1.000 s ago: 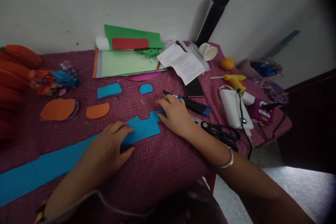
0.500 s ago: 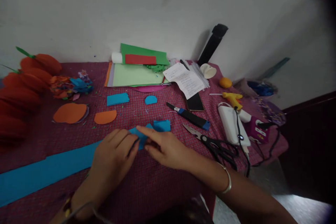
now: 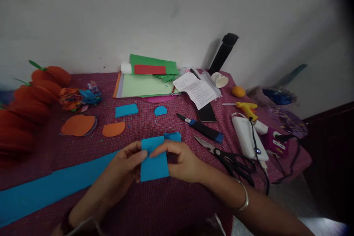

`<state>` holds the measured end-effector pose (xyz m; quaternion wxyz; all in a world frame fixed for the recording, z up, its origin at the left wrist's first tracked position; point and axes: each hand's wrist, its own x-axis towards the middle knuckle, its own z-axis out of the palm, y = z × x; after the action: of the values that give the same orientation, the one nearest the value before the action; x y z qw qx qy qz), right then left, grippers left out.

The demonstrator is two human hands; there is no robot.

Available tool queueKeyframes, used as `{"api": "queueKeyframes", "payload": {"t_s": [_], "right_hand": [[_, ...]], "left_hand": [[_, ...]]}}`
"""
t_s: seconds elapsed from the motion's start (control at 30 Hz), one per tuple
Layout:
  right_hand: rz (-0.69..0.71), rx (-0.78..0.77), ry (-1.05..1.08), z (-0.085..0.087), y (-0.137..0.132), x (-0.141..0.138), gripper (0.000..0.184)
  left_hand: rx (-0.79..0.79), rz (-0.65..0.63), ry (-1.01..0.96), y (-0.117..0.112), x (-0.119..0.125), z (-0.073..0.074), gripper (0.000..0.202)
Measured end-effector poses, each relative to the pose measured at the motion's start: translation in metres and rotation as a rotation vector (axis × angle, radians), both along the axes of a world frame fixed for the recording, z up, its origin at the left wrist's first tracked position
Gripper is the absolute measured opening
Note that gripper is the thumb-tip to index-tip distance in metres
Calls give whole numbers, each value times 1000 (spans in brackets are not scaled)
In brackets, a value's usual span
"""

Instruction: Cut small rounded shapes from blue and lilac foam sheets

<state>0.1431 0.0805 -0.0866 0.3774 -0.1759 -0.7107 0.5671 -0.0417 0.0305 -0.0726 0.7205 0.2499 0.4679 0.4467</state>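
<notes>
Both hands are up over the red checked tablecloth (image 3: 155, 206) — the left hand (image 3: 125, 167) pinches the left edge of a folded blue paper piece (image 3: 154, 160), the right hand (image 3: 181, 162) grips its right edge, fingers closed on it. The piece sits between them, just off the cloth, at the end of the long blue paper strip (image 3: 52, 188). Scissors (image 3: 226, 155) and a blue-handled craft knife (image 3: 200, 128) lie just to the right.

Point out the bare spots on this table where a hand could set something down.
Bare cloth lies between the blue rectangle, blue half-round and the held blue piece, and along the near edge below the blue strip. The right end is crowded: scissors, knife, glue gun, white box.
</notes>
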Motion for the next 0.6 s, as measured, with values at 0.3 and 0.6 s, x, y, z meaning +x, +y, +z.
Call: {"api": "queueKeyframes", "payload": {"t_s": [0.3,0.6], "right_hand": [[-139,253,9,-1,3,-2,7],[-118,-248,-74,-4,0,-5,14]], "left_hand": [[-4,185,146,-2,9,2,31],[164,32,419,-5,12,0,23]]}}
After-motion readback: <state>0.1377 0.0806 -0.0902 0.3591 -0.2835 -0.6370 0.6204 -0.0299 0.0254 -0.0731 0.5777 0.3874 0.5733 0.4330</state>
